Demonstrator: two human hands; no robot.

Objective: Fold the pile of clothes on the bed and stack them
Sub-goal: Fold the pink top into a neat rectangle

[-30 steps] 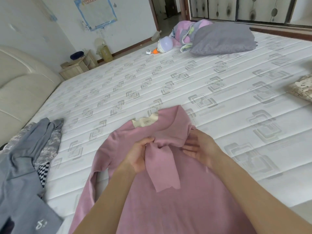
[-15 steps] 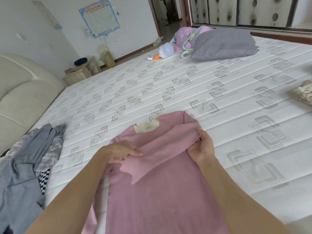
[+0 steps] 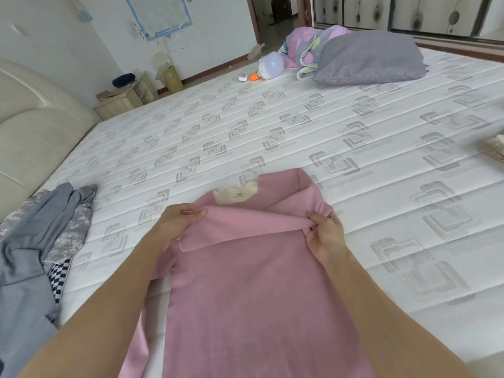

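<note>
A pink top [image 3: 253,296] lies flat on the white mattress [image 3: 300,137] in front of me, its cream label [image 3: 236,193] at the far end. A sleeve is folded across its upper part. My left hand [image 3: 178,223] pinches the sleeve's end at the top's left edge. My right hand [image 3: 324,233] pinches the fold at the right edge. A pile of clothes [image 3: 30,257], grey, camouflage and checkered, lies at the left of the bed.
A grey pillow [image 3: 368,58] and a pastel blanket [image 3: 305,47] sit at the bed's far side beside a white bulb lamp [image 3: 268,68]. A patterned cloth [image 3: 495,148] pokes in at the right edge. A cream headboard [image 3: 32,137] runs along the left.
My left hand has drawn the sleeve leftwards across the top until it lies flat from edge to edge. My right hand stayed at the right edge, holding the fold.
</note>
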